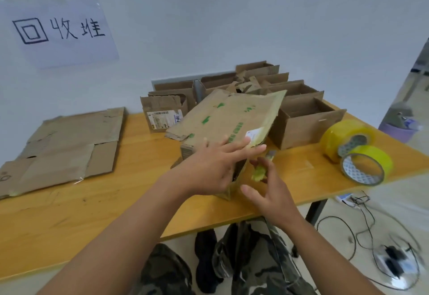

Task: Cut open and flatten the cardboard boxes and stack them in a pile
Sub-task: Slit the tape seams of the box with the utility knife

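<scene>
Your left hand, fingers spread flat, presses green-printed brown cardboard box mid-table. Your right hand pinches crumpled yellow tape wad. Flattened brown cardboard pile lies far left. Several open brown boxes behind remain uncut.

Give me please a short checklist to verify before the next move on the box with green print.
1. Left hand steadies the green-print box: ok.
2. Right hand holds the wad of yellow tape: ok.
3. Cutting tool in the right hand: cannot tell, blurred.
4. Green-print box flattened: not ok, it stands partly open.
5. Flat cardboard pile ready at the left of the table: ok.
</scene>
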`<act>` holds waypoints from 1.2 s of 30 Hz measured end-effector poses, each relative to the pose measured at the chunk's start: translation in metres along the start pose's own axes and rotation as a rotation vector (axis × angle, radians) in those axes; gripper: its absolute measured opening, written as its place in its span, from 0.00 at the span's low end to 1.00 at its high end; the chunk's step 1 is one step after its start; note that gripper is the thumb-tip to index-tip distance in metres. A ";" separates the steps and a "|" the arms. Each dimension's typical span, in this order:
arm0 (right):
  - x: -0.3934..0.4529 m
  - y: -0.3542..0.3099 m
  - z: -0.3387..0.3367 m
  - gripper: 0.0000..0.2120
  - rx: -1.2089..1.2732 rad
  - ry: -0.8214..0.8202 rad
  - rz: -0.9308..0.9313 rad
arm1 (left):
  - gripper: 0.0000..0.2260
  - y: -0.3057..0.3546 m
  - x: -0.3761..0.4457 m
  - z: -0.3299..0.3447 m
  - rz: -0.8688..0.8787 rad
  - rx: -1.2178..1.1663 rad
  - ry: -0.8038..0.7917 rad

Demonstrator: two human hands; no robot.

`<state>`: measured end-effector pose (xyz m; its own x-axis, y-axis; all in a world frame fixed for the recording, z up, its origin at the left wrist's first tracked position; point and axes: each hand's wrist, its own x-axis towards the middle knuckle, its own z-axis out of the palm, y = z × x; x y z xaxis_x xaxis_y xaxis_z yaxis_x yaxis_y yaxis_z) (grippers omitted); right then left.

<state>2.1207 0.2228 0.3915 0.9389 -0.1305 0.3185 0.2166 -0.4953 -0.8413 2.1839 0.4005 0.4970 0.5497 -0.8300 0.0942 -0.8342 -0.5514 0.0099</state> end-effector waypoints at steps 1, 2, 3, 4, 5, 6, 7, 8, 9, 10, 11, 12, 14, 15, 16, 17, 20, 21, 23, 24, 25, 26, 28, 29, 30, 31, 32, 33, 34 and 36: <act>-0.005 0.000 0.001 0.37 0.010 0.012 -0.015 | 0.40 0.002 -0.001 -0.001 -0.001 -0.002 -0.021; -0.010 -0.001 0.002 0.36 0.011 0.029 -0.024 | 0.42 0.002 -0.001 -0.003 0.008 0.002 -0.012; -0.014 -0.002 0.003 0.36 -0.004 0.041 -0.028 | 0.43 0.001 -0.001 -0.005 0.019 0.020 0.020; -0.016 -0.002 0.005 0.36 -0.037 0.044 -0.032 | 0.45 -0.002 -0.001 -0.005 0.029 0.052 0.060; -0.019 -0.002 0.008 0.37 -0.085 0.045 -0.051 | 0.47 -0.006 -0.001 -0.004 0.034 0.090 0.093; -0.022 -0.002 0.012 0.36 -0.142 0.061 -0.091 | 0.48 -0.009 0.000 -0.002 0.039 0.120 0.116; -0.024 0.000 0.016 0.33 -0.200 0.095 -0.148 | 0.49 -0.011 0.001 0.000 0.045 0.150 0.134; -0.027 0.002 0.020 0.29 -0.249 0.145 -0.216 | 0.48 -0.011 0.002 0.001 0.053 0.176 0.153; -0.029 0.005 0.024 0.24 -0.285 0.199 -0.283 | 0.46 -0.010 0.003 0.002 0.062 0.199 0.172; -0.032 0.007 0.028 0.20 -0.314 0.245 -0.340 | 0.43 -0.008 0.005 0.002 0.068 0.216 0.182; -0.034 0.008 0.031 0.19 -0.335 0.276 -0.379 | 0.40 -0.005 0.007 0.001 0.068 0.231 0.187; -0.037 0.010 0.034 0.18 -0.351 0.292 -0.396 | 0.38 -0.003 0.009 0.001 0.058 0.240 0.195; -0.043 0.009 0.038 0.20 -0.363 0.296 -0.382 | 0.35 -0.003 0.014 0.007 0.011 0.258 0.238; -0.044 0.009 0.039 0.21 -0.363 0.288 -0.364 | 0.34 -0.005 0.015 0.011 -0.024 0.265 0.261; -0.044 0.009 0.040 0.22 -0.360 0.276 -0.341 | 0.32 -0.007 0.016 0.013 -0.062 0.260 0.281; -0.044 0.008 0.039 0.23 -0.353 0.269 -0.320 | 0.29 -0.010 0.017 0.017 -0.096 0.242 0.299; -0.042 0.006 0.037 0.24 -0.341 0.261 -0.295 | 0.21 -0.016 0.015 0.034 -0.097 0.106 0.375; -0.042 0.005 0.037 0.24 -0.345 0.252 -0.302 | 0.20 -0.017 0.015 0.039 -0.099 0.070 0.398; -0.042 0.005 0.038 0.23 -0.371 0.230 -0.322 | 0.20 -0.017 0.015 0.045 -0.138 0.039 0.405; -0.041 0.006 0.039 0.23 -0.388 0.223 -0.332 | 0.21 -0.017 0.015 0.046 -0.151 0.046 0.403; -0.041 0.006 0.039 0.23 -0.408 0.219 -0.340 | 0.21 -0.017 0.015 0.046 -0.161 0.057 0.398; -0.040 0.007 0.040 0.23 -0.426 0.219 -0.349 | 0.23 -0.016 0.014 0.047 -0.171 0.067 0.379; -0.040 0.006 0.040 0.24 -0.454 0.224 -0.363 | 0.28 -0.017 0.011 0.048 -0.189 0.097 0.319; -0.040 0.005 0.039 0.24 -0.462 0.225 -0.368 | 0.30 -0.017 0.009 0.049 -0.197 0.109 0.305; -0.041 0.005 0.040 0.24 -0.467 0.228 -0.367 | 0.31 -0.017 0.008 0.050 -0.203 0.115 0.304; -0.041 0.005 0.040 0.24 -0.465 0.231 -0.362 | 0.31 -0.015 0.008 0.050 -0.211 0.111 0.310; -0.040 0.004 0.039 0.24 -0.458 0.236 -0.352 | 0.32 -0.014 0.008 0.048 -0.225 0.098 0.316; -0.039 0.004 0.039 0.24 -0.452 0.240 -0.339 | 0.33 -0.012 0.008 0.046 -0.245 0.077 0.319; -0.039 0.003 0.038 0.24 -0.449 0.242 -0.323 | 0.33 -0.012 0.008 0.044 -0.262 0.063 0.313; -0.037 0.000 0.039 0.24 -0.456 0.247 -0.304 | 0.33 -0.013 0.008 0.043 -0.253 0.084 0.295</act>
<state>2.0964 0.2611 0.3628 0.7511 -0.0945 0.6534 0.2775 -0.8528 -0.4423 2.2016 0.3973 0.4548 0.6909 -0.6144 0.3809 -0.6611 -0.7502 -0.0110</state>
